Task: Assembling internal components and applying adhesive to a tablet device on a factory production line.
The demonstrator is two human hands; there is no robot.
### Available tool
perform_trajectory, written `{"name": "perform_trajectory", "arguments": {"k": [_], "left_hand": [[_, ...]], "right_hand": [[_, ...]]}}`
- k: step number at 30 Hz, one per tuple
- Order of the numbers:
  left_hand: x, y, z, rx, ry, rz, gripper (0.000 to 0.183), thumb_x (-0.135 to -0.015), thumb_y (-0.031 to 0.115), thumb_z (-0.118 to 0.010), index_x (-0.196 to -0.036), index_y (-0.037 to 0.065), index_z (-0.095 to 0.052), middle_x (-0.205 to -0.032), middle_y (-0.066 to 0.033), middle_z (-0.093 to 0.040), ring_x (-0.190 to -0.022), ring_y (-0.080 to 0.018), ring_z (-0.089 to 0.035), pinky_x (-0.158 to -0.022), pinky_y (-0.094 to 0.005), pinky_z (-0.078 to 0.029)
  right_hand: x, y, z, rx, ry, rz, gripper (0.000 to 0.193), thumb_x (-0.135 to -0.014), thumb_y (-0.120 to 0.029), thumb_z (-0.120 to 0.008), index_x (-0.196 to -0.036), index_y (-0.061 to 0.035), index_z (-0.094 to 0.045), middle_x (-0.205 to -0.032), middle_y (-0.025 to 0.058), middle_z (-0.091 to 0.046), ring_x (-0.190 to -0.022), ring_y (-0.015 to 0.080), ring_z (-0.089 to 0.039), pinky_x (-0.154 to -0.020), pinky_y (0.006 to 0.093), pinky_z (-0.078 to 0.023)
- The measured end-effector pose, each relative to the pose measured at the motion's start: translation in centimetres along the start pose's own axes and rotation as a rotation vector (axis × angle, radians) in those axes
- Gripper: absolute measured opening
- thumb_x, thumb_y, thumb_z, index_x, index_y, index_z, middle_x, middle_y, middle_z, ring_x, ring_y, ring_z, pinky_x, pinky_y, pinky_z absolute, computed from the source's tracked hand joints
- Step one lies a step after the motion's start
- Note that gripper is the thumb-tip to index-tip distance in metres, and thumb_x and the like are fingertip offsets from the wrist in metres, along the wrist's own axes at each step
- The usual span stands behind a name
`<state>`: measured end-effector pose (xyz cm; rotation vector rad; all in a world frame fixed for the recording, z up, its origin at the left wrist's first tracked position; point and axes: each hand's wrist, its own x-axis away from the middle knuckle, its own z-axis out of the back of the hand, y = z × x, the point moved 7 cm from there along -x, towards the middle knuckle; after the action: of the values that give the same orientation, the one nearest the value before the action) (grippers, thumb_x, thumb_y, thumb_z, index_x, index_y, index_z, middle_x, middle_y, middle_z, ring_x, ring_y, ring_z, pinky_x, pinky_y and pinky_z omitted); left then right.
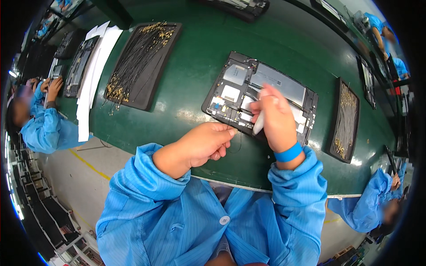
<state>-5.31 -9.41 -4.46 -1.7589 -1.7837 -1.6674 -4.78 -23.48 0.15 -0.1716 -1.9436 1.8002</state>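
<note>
An opened tablet (230,75) lies tilted on the green table in front of me, its silver battery and circuit boards bare. My left hand (207,142) is closed in a pinch at the tablet's near edge, on a thin black cable (241,142) that loops down below the fingertips. Over the middle of the tablet is my right hand (276,116), closed and slightly smeared by motion. A whitish tapered tool (258,123) sticks out of its grip toward the near edge. The right palm hides part of the boards. A blue band (288,153) circles the right wrist.
Left of the tablet stands a black tray (153,88) of thin black cables with gold ends; a similar tray (331,137) is at the right. White sheets (95,75) lie farther left. Another opened device (242,5) is at the far edge. Co-workers in blue sit at both sides.
</note>
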Motion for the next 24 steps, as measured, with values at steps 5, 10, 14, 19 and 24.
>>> {"name": "perform_trajectory", "arguments": {"k": [5,10,14,19,24], "left_hand": [[0.1,0.1,-0.3,-0.004,0.033,0.041,0.019,-0.081,0.023,-0.048,-0.082,0.004,-0.051,-0.062,0.0,-0.045,-0.046,-0.0071,-0.042,-0.038,-0.0186,-0.032],[0.5,0.2,0.8,0.017,0.124,0.035,0.024,-0.082,0.027,-0.048,-0.087,0.004,-0.051,-0.062,-0.0022,-0.051,-0.045,-0.0096,-0.048,-0.038,-0.0194,-0.034],[0.1,0.2,0.7,0.195,-0.076,0.007,0.037,-0.085,0.035,-0.037,-0.094,0.002,-0.05,-0.07,-0.008,-0.057,-0.054,-0.0173,-0.055,-0.044,-0.0251,-0.044],[-0.3,0.2,0.0,0.243,-0.231,-0.021,0.04,-0.086,0.035,-0.033,-0.1,0.001,-0.049,-0.078,-0.0111,-0.058,-0.066,-0.0226,-0.058,-0.055,-0.0338,-0.05],[0.0,0.3,0.2,0.241,-0.197,-0.028,0.04,-0.087,0.034,-0.032,-0.1,0.001,-0.049,-0.079,-0.0116,-0.058,-0.066,-0.0235,-0.058,-0.058,-0.0359,-0.05]], "right_hand": [[-1.9,-1.6,-2.6,0.847,-0.393,0.185,0.039,-0.076,-0.031,-0.048,-0.097,0.0005,-0.053,-0.093,0.0184,-0.055,-0.089,0.0286,-0.053,-0.079,0.0312,-0.04],[-3.2,-0.6,-3.6,0.82,-0.46,0.071,0.032,-0.074,-0.03,-0.046,-0.09,-0.0049,-0.056,-0.084,0.0177,-0.057,-0.081,0.031,-0.054,-0.074,0.0357,-0.041],[-2.0,-2.1,3.5,0.457,-0.004,0.092,0.028,-0.074,-0.028,-0.048,-0.087,-0.0051,-0.057,-0.075,0.0127,-0.058,-0.07,0.0225,-0.055,-0.066,0.0304,-0.043],[4.7,-2.6,19.9,0.499,0.79,0.118,0.03,-0.075,-0.029,-0.049,-0.087,-0.0029,-0.056,-0.08,0.0159,-0.058,-0.077,0.0303,-0.055,-0.07,0.0343,-0.043],[10.4,-0.4,26.0,1.015,0.914,-0.1,0.027,-0.074,-0.027,-0.051,-0.081,-0.003,-0.06,-0.085,0.0195,-0.056,-0.08,0.033,-0.054,-0.072,0.0377,-0.043]]}}
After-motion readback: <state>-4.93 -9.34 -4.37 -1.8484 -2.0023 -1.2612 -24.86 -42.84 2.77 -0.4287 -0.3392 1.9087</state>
